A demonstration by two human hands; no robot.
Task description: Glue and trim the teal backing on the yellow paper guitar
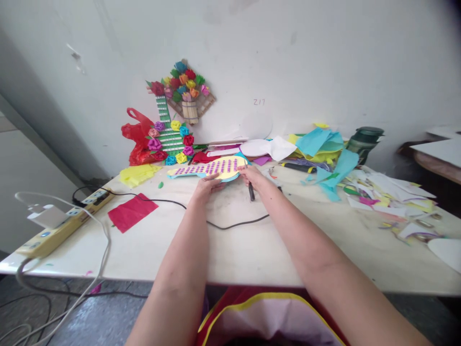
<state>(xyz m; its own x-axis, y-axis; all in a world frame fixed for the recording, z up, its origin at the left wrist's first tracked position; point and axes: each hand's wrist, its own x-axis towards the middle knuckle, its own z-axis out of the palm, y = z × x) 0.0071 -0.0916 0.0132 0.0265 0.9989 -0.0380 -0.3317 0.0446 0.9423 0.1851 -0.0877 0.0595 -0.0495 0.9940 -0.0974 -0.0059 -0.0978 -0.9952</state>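
Note:
A yellow guitar-shaped cutout [225, 165] with rows of purple strips and a light blue backing lies lengthwise between my hands, its narrow neck pointing left. My left hand [210, 185] grips its lower edge near where the neck meets the body, the fingers partly under it. At the rounded right end, my right hand [249, 174] pinches the edge with thumb and fingers. Just below my right hand, a black stick-like handle [251, 192] shows; I cannot make out the rest of this tool.
A black cord [234, 225] crosses the table from a power strip [68, 223]. A red crepe paper sheet [132, 212] lies left. Behind stand a flower-decorated green model [171, 134] and a red bag [139, 139]. Paper scraps [392, 190], a black-yellow cutter [298, 167] and a bottle [363, 142] lie right.

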